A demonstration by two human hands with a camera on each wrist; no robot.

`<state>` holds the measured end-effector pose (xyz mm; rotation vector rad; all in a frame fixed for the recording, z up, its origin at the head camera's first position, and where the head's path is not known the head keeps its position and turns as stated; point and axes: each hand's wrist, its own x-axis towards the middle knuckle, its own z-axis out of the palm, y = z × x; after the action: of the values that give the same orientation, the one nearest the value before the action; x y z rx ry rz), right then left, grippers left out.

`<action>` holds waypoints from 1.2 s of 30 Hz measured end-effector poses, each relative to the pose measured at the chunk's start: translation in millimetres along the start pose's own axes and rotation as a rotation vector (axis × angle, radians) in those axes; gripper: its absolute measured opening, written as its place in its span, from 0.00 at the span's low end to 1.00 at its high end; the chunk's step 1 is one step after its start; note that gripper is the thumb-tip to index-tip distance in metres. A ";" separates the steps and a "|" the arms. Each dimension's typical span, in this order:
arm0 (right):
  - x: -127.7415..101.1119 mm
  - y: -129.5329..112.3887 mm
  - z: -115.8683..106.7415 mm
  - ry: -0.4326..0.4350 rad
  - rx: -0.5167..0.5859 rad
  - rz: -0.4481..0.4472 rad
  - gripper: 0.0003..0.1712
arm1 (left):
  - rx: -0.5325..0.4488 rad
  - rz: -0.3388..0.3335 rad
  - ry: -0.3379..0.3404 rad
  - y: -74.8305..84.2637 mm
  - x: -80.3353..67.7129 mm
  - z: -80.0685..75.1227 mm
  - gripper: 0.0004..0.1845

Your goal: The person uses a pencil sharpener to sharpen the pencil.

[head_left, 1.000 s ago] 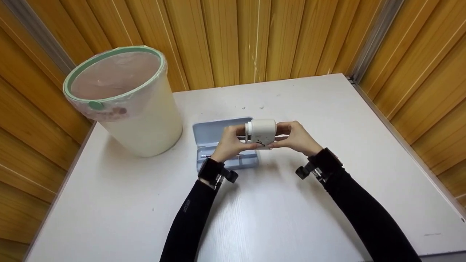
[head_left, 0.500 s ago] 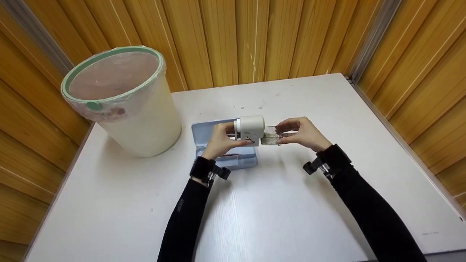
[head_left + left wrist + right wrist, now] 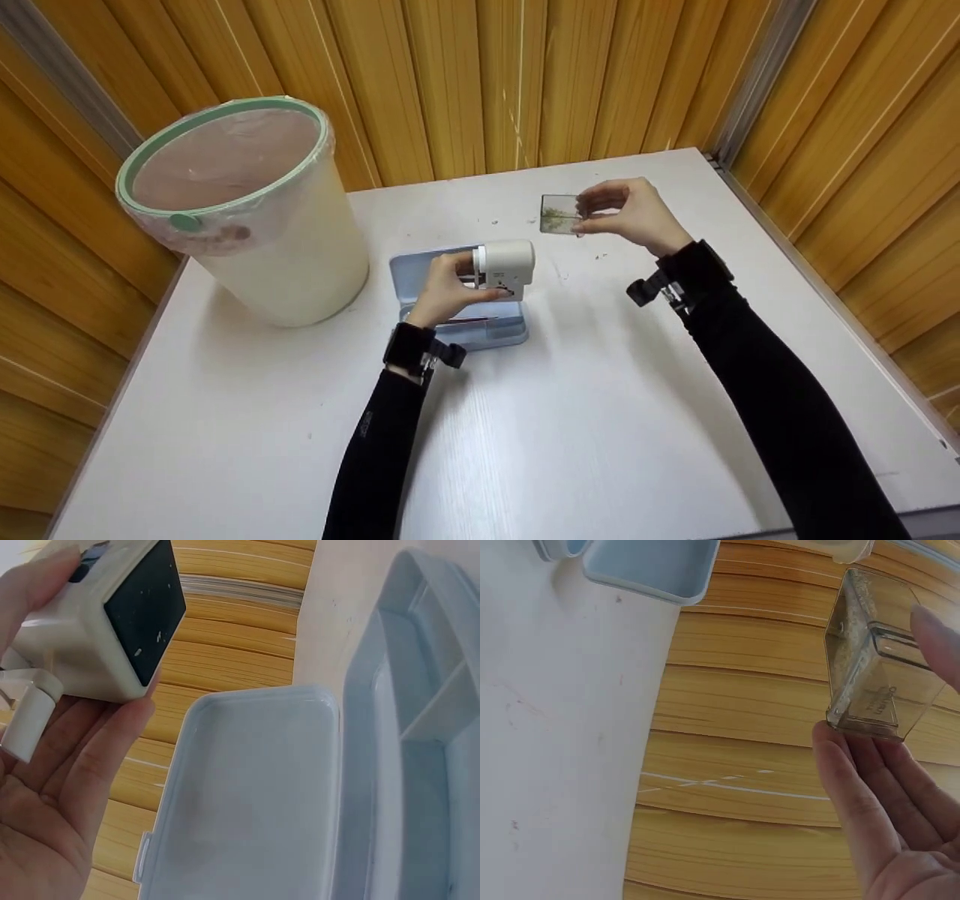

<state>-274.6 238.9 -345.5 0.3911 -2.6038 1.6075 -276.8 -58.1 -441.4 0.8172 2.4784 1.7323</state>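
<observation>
While the left hand (image 3: 442, 289) clasps the white sharpener body (image 3: 506, 268) just above the open blue case (image 3: 420, 270), the right hand (image 3: 634, 214) pinches its clear shavings drawer (image 3: 559, 214) aloft, behind and right of that case, likely level so nothing spills. Greenish dust clouds the drawer; flecks dot the worktop (image 3: 600, 375) beneath. A lined bin (image 3: 247, 217) stands left of the case.

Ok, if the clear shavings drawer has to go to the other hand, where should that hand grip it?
Probably by the free left end of the clear drawer, coming from the left. The right hand pinches its right end above the table, so the left end sticks out uncovered. Grip the flat side walls and keep it level, since shavings lie inside. The left hand holds the white sharpener for now.
</observation>
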 end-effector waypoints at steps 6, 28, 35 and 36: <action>29.5 -39.6 13.3 -0.001 -0.036 -0.023 0.25 | 0.032 0.014 -0.031 -2.0 0.8 2.7 0.26; 98.1 -171.3 151.0 -0.046 -0.020 -0.177 0.26 | 0.023 0.035 -0.077 -7.0 -8.1 6.6 0.22; 105.4 -193.3 183.8 -0.074 -0.084 -0.183 0.26 | 0.039 0.132 -0.045 -5.8 -13.4 10.6 0.18; 106.1 -195.4 187.1 -0.079 -0.091 -0.185 0.26 | 0.051 0.150 -0.033 -6.0 -13.6 11.2 0.18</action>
<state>-313.8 -29.6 -241.4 0.6803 -2.5954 1.4385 -264.1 -55.5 -454.8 1.0529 2.5093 1.6881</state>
